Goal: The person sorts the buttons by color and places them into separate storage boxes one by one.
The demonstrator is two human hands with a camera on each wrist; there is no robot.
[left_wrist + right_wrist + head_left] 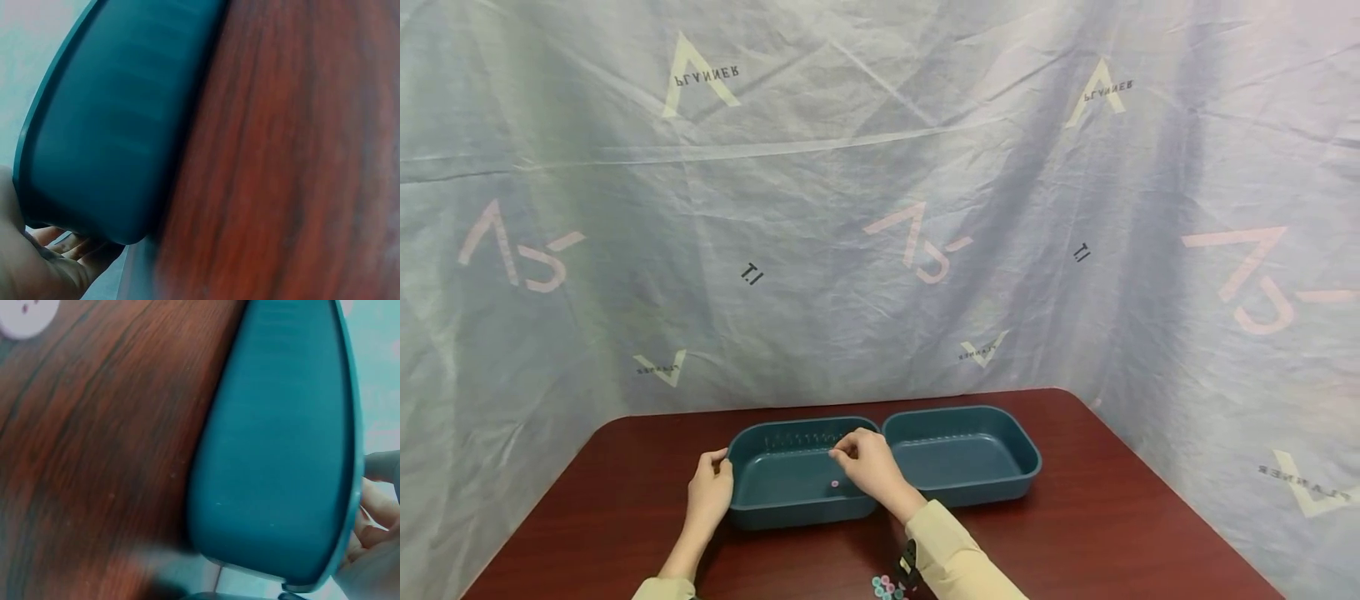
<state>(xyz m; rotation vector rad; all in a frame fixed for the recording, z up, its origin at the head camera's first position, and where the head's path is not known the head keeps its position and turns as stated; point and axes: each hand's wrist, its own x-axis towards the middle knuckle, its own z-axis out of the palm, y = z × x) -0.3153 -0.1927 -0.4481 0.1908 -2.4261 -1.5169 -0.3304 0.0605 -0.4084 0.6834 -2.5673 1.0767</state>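
Observation:
A dark teal tray (805,513) stands on the left of the table, with one small pink button (835,483) showing inside it. At its left end my left hand (709,487) grips the wall; the left wrist view has the fingers (94,256) bent round that end. My right hand (871,465) is above the tray's right part, fingers curled, thumb and index tips close together over the pink button. I cannot tell if something small sits between those tips. In the right wrist view that hand (378,531) is partly hidden behind a tray's wall (275,444).
A second teal tray (985,493) stands against the first one's right end. Several pink, blue and green buttons (886,588) lie near the table's front edge, beside the right sleeve (958,554). Behind the reddish-brown table (1120,517) hangs a printed grey sheet (850,333).

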